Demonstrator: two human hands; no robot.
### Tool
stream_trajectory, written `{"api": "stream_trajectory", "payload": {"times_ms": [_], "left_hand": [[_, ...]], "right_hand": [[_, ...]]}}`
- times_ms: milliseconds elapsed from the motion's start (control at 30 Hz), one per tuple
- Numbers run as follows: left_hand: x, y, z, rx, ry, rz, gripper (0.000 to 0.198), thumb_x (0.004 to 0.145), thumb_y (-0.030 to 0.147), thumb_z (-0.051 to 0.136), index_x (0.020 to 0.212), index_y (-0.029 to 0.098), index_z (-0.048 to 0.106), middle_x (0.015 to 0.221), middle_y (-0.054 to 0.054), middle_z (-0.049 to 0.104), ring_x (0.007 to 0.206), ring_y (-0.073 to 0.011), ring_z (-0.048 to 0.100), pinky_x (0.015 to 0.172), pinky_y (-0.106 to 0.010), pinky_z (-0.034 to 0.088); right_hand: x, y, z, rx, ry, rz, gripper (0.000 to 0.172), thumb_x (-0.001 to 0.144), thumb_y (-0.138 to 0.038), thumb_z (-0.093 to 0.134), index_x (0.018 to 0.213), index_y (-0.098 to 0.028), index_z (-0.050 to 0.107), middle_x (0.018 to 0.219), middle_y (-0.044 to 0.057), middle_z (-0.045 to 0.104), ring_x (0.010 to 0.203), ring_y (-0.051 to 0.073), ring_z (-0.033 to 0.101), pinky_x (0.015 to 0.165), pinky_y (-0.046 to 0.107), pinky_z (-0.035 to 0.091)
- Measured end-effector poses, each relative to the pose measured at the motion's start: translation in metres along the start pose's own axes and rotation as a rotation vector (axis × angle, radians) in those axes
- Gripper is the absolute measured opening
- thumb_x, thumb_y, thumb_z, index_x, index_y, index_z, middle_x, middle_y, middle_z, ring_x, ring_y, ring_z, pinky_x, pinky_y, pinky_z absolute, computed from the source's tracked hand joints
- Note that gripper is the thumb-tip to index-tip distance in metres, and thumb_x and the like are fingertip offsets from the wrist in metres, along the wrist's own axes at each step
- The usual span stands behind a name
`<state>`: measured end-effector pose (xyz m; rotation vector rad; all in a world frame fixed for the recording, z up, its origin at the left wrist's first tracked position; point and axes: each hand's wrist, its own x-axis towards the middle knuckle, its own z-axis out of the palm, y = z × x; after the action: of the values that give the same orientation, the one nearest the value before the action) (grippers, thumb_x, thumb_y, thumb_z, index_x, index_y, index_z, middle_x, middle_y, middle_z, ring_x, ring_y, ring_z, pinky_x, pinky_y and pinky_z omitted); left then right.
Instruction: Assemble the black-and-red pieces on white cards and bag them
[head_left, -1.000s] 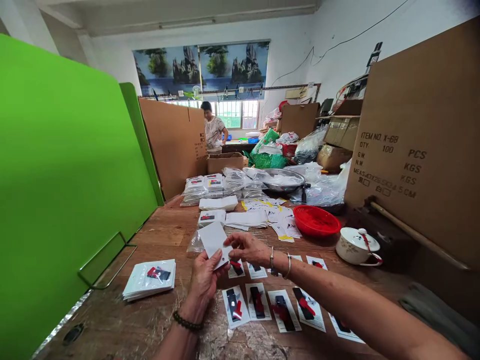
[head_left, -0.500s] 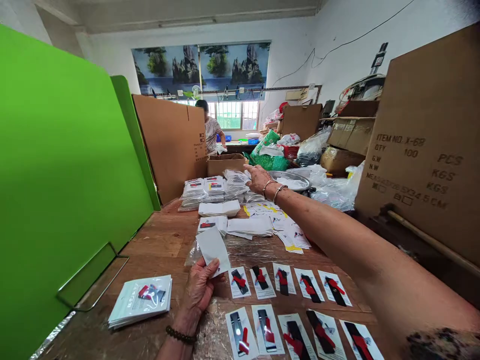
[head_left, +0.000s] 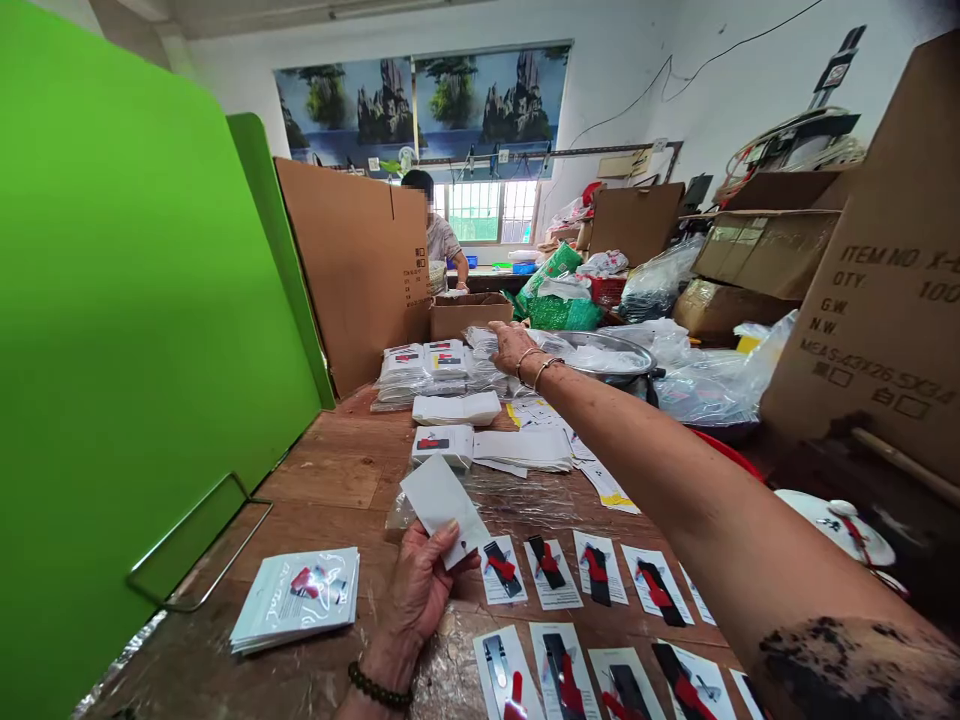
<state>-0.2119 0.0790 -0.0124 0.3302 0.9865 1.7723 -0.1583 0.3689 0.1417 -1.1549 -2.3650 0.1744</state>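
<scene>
My left hand [head_left: 424, 592] is closed on a white blank card [head_left: 442, 508], held upright just above the wooden table [head_left: 330, 480]. My right arm stretches far forward. My right hand [head_left: 510, 346] rests on a pile of clear plastic bags [head_left: 480, 365] next to a metal bowl [head_left: 607, 358]; its fingertips are hidden, so whether it grips a bag is unclear. In front of me lie two rows of white cards with black and red clips [head_left: 551, 572]. A stack of filled packets [head_left: 298, 596] sits to my left.
A green partition [head_left: 127, 330] walls off the left side. Cardboard boxes [head_left: 885, 290] rise on the right, with a white lidded cup [head_left: 844, 525] below them. Stacks of packets [head_left: 424, 362] and paper sheets [head_left: 521, 448] fill mid-table. Another person [head_left: 442, 240] stands at the far end.
My right hand left the white card and reached forward to the far pile of plastic bags. My left hand kept hold of the card. The view shifted slightly.
</scene>
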Motion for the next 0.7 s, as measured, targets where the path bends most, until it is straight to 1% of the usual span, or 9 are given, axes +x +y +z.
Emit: {"api": "stream_trajectory", "payload": {"times_ms": [167,233,333,400,500,600,700], "left_hand": [[-0.002,-0.002,0.002,-0.006,0.032,-0.026,0.044,0.055,0.021,0.086,0.093,0.018,0.062,0.089,-0.003,0.072,0.071,-0.0179,0.068,0.053,-0.025,0.057],[-0.002,-0.004,0.001,-0.004,0.012,-0.036,0.047,0.054,0.022,0.087,0.094,0.019,0.062,0.088,-0.003,0.072,0.070,-0.0187,0.067,0.053,-0.026,0.057],[-0.002,-0.006,-0.002,0.002,-0.019,-0.064,0.048,0.052,0.025,0.089,0.092,0.019,0.062,0.079,-0.002,0.070,0.064,-0.0179,0.064,0.051,-0.028,0.055],[-0.003,-0.007,-0.004,-0.004,-0.025,-0.088,0.047,0.053,0.027,0.089,0.090,0.018,0.062,0.075,-0.001,0.068,0.062,-0.0178,0.064,0.050,-0.028,0.054],[-0.004,-0.008,-0.007,-0.020,-0.040,-0.106,0.044,0.058,0.027,0.087,0.093,0.017,0.062,0.078,-0.003,0.069,0.065,-0.0184,0.065,0.051,-0.027,0.054],[-0.004,-0.011,-0.010,-0.039,-0.048,-0.096,0.040,0.064,0.025,0.083,0.096,0.015,0.061,0.078,-0.004,0.070,0.064,-0.0177,0.065,0.052,-0.027,0.053],[0.000,-0.017,-0.015,-0.052,-0.045,-0.099,0.041,0.064,0.026,0.083,0.098,0.015,0.061,0.081,-0.006,0.071,0.063,-0.0176,0.065,0.050,-0.025,0.051]], "right_hand": [[0.010,-0.006,0.007,0.017,-0.002,0.024,0.063,0.079,-0.010,0.065,0.138,-0.014,0.044,0.129,0.019,0.050,0.123,0.030,0.050,0.103,0.040,0.040],[0.014,-0.008,0.008,0.026,0.012,0.037,0.067,0.079,-0.010,0.065,0.141,-0.013,0.040,0.130,0.020,0.048,0.123,0.031,0.050,0.102,0.040,0.041],[0.022,-0.009,0.008,0.042,0.055,0.059,0.073,0.079,-0.010,0.064,0.145,-0.012,0.032,0.132,0.021,0.044,0.123,0.030,0.050,0.101,0.040,0.041],[0.031,-0.009,0.007,0.074,0.117,0.082,0.079,0.079,-0.010,0.064,0.148,-0.013,0.027,0.136,0.021,0.038,0.122,0.029,0.051,0.101,0.040,0.042],[0.050,-0.004,0.005,0.122,0.216,0.126,0.086,0.076,-0.008,0.066,0.150,-0.019,0.024,0.146,0.020,0.025,0.122,0.029,0.052,0.101,0.040,0.042],[0.069,0.003,0.005,0.139,0.244,0.151,0.092,0.072,-0.005,0.068,0.150,-0.023,0.023,0.154,0.019,0.013,0.122,0.031,0.051,0.101,0.041,0.042],[0.082,0.011,0.011,0.177,0.240,0.163,0.093,0.072,-0.005,0.069,0.151,-0.023,0.022,0.155,0.019,0.008,0.124,0.031,0.049,0.102,0.041,0.040]]}}
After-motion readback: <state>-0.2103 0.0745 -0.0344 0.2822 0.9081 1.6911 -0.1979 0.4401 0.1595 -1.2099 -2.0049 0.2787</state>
